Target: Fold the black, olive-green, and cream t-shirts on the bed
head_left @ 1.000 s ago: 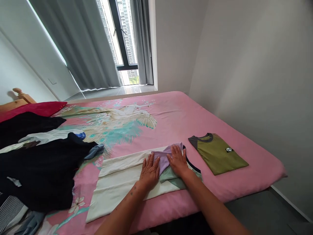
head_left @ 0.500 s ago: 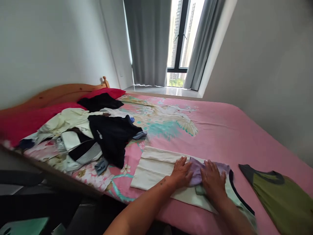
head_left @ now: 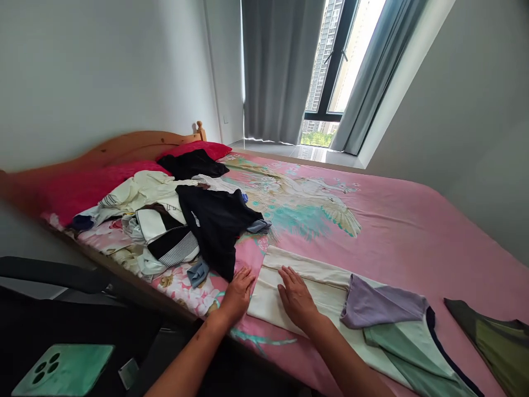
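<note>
A cream T-shirt (head_left: 314,300) lies lengthwise on the near side of the bed. Its lilac sleeve (head_left: 382,302) and green sleeve (head_left: 407,350) are folded inward, and a dark neckband edges the right end. My left hand (head_left: 238,295) is open, fingers stretched out, at the shirt's left hem end over the pink sheet. Over the cream body, close to that end, my right hand (head_left: 297,298) is open and flat; I cannot tell how firmly it touches. Neither hand holds anything.
A heap of clothes with a black T-shirt (head_left: 215,220) lies to the left, near red pillows (head_left: 99,184). An olive shirt (head_left: 502,350) rests at the far right. A green phone (head_left: 61,369) lies on a dark surface below the bed's edge (head_left: 124,286).
Both hands have moved left along the shirt, off the folded sleeves and toward the hem end. The view has shifted, showing more of the phone at lower left.
</note>
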A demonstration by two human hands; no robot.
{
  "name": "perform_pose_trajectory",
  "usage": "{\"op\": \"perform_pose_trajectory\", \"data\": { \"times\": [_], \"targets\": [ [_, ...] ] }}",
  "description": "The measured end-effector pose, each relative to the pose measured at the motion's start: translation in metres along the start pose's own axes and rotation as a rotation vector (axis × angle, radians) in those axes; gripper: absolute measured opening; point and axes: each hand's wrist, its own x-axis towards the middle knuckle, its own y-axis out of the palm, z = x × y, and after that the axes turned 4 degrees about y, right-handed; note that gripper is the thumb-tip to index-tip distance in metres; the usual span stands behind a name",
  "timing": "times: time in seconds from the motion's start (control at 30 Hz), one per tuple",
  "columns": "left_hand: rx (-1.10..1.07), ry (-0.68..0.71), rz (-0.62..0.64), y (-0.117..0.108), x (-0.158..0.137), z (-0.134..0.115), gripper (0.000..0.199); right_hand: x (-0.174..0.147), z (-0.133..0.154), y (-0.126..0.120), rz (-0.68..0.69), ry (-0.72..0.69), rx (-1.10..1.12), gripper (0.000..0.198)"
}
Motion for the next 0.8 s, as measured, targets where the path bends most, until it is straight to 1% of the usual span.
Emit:
{"op": "perform_pose_trajectory", "data": {
  "times": [0.07, 0.17, 0.3, 0.4, 0.47, 0.5, 0.67, 0.73, 0.8],
  "targets": [
    [0.012, 0.039, 0.06, -0.004, -0.002, 0.001, 0.034, 0.018, 0.009, 0.013, -0.02, -0.012, 0.029, 0.044],
    [0.017, 0.096, 0.154, -0.017, -0.001, 0.001, 0.037, 0.038, 0.012, 0.034, -0.054, -0.013, 0.057, 0.043],
    [0.049, 0.1, 0.308, -0.034, 0.002, 0.005, 0.048, 0.043, 0.004, 0.061, -0.099, 0.048, 0.043, 0.042],
    [0.037, 0.095, 0.384, -0.035, 0.006, 0.007, 0.064, 0.041, 0.0, 0.07, -0.141, 0.06, 0.061, 0.043],
    [0.038, 0.07, 0.377, -0.03, 0.008, 0.007, 0.075, 0.041, -0.001, 0.071, -0.158, 0.06, 0.082, 0.043],
    [0.05, 0.051, 0.36, -0.026, 0.009, 0.006, 0.075, 0.041, -0.001, 0.071, -0.166, 0.059, 0.089, 0.043],
    [0.137, -0.006, 0.265, -0.014, 0.013, -0.007, 0.056, 0.041, -0.004, 0.072, -0.199, 0.06, 0.121, 0.043],
    [0.155, -0.026, 0.247, -0.012, 0.016, -0.016, 0.057, 0.042, -0.007, 0.076, -0.209, 0.05, 0.149, 0.042],
    [0.165, -0.061, 0.247, -0.009, 0.02, -0.028, 0.064, 0.044, -0.013, 0.081, -0.225, 0.042, 0.189, 0.042]
  ]
}}
